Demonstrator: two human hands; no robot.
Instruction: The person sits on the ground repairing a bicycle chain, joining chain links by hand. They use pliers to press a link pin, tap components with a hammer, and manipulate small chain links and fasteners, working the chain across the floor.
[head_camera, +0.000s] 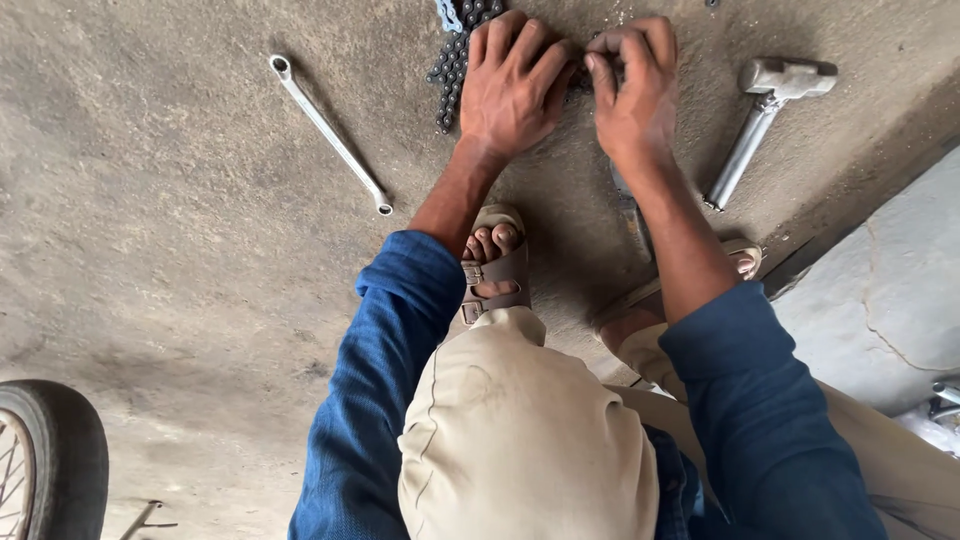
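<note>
A dark, greasy roller chain (452, 60) lies on the concrete floor at the top of the view. My left hand (512, 85) presses down flat on the chain, fingers spread over it. Just right of it, my right hand (632, 85) pinches a part of the chain between thumb and fingers; the piece it grips is mostly hidden. I am squatting, with both sandalled feet (495, 270) under my arms. A dark tool (630, 215) lies on the floor below my right wrist.
A long silver ring spanner (330, 133) lies on the floor to the left. A metal hammer (765, 115) lies to the right. A raised concrete slab (880, 290) borders the right side. A bicycle tyre (50, 450) shows at the bottom left.
</note>
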